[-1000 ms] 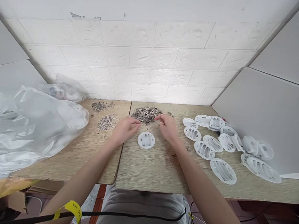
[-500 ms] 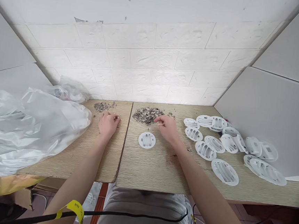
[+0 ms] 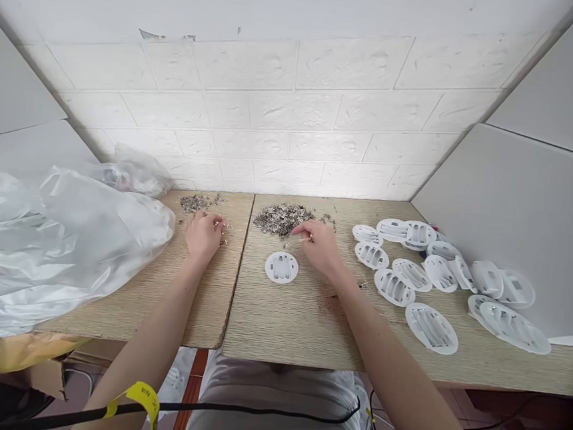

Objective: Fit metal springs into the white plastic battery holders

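One white battery holder [image 3: 281,267] lies on the bench [image 3: 281,328] at mid-frame between our hands. We cannot tell whether its slots are fitted. A dozen or so more holders [image 3: 394,286] are spread at right. Our left hand [image 3: 203,233] curls over scattered metal contacts [image 3: 225,225], its grip hidden. Our right hand [image 3: 320,245] pinches narrow at the edge of the big contact pile [image 3: 279,217], where plenty lie loose.

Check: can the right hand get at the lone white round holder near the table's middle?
Probably yes. The right hand sits just right of the holder, at the edge of the pile of metal bits, with only bare table between them.
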`<move>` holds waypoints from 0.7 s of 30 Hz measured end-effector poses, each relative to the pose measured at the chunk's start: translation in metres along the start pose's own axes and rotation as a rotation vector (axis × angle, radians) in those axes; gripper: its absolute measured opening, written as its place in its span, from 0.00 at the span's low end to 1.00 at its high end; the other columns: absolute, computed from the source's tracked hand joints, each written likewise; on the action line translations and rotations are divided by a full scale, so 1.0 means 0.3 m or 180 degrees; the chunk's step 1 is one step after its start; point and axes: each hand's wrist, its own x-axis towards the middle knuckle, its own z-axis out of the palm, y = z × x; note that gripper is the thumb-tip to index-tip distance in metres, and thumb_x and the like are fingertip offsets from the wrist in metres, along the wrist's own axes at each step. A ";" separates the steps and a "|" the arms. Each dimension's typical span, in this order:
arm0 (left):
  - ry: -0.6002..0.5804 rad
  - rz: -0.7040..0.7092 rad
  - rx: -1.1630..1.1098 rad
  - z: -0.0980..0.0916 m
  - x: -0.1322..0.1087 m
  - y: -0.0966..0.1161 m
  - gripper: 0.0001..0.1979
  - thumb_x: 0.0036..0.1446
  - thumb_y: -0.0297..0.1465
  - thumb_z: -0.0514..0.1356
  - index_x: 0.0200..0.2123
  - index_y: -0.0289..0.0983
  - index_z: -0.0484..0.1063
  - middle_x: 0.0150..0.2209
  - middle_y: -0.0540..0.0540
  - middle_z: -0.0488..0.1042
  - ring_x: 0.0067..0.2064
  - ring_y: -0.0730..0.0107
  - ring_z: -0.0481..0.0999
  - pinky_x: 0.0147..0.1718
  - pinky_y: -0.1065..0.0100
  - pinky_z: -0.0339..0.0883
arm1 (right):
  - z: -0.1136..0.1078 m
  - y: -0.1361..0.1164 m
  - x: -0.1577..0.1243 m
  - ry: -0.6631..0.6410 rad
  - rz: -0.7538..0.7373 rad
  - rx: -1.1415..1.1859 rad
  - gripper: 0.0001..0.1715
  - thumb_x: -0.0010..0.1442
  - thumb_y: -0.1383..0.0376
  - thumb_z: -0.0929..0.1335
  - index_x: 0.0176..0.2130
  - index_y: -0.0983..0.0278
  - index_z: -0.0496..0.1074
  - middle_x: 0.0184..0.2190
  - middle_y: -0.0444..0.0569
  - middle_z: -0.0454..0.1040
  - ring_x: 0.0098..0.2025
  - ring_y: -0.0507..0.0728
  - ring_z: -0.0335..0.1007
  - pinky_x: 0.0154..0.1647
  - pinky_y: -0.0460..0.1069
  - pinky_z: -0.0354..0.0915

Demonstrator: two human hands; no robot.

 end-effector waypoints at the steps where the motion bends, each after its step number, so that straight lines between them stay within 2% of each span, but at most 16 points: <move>1: 0.0025 0.0074 -0.0018 0.000 -0.001 0.001 0.12 0.57 0.30 0.56 0.39 0.38 0.79 0.40 0.39 0.74 0.49 0.50 0.68 0.50 0.53 0.62 | 0.000 0.000 0.000 -0.0013 -0.0007 0.0003 0.21 0.50 0.80 0.59 0.32 0.66 0.76 0.35 0.50 0.77 0.36 0.56 0.69 0.36 0.49 0.61; 4: 0.0031 0.0351 -0.0051 -0.001 -0.007 0.010 0.13 0.57 0.29 0.55 0.37 0.38 0.80 0.38 0.40 0.73 0.46 0.52 0.68 0.50 0.54 0.61 | 0.001 -0.002 -0.002 -0.0034 -0.0017 -0.0008 0.21 0.50 0.80 0.59 0.32 0.66 0.76 0.35 0.51 0.77 0.37 0.56 0.69 0.36 0.49 0.61; 9: -0.0028 0.0572 -0.0048 -0.003 -0.014 0.028 0.14 0.55 0.26 0.54 0.30 0.39 0.81 0.36 0.40 0.72 0.45 0.53 0.67 0.49 0.54 0.61 | -0.002 -0.011 -0.004 -0.0067 -0.0022 -0.0046 0.21 0.51 0.80 0.59 0.33 0.66 0.76 0.35 0.51 0.77 0.37 0.56 0.69 0.36 0.49 0.61; 15: -0.0238 0.1131 -0.0147 0.001 -0.021 0.048 0.12 0.54 0.27 0.55 0.31 0.39 0.80 0.33 0.41 0.72 0.43 0.56 0.68 0.47 0.57 0.63 | -0.002 -0.014 -0.002 -0.0110 -0.0055 -0.0093 0.20 0.51 0.81 0.59 0.32 0.66 0.76 0.35 0.51 0.77 0.38 0.56 0.70 0.37 0.49 0.61; 18: -0.0271 0.1209 -0.0241 -0.002 -0.027 0.058 0.10 0.54 0.28 0.56 0.32 0.38 0.79 0.33 0.41 0.72 0.43 0.56 0.68 0.46 0.58 0.63 | -0.001 -0.015 -0.002 -0.0111 -0.0074 -0.0107 0.19 0.53 0.80 0.59 0.32 0.66 0.76 0.35 0.51 0.77 0.38 0.57 0.71 0.38 0.50 0.62; 21: -0.0272 0.1150 -0.0310 -0.009 -0.034 0.067 0.11 0.54 0.30 0.57 0.36 0.37 0.78 0.33 0.42 0.74 0.43 0.57 0.69 0.46 0.58 0.63 | -0.003 -0.020 -0.003 -0.0158 -0.0055 -0.0101 0.20 0.55 0.80 0.59 0.32 0.65 0.76 0.36 0.51 0.78 0.40 0.57 0.71 0.39 0.50 0.63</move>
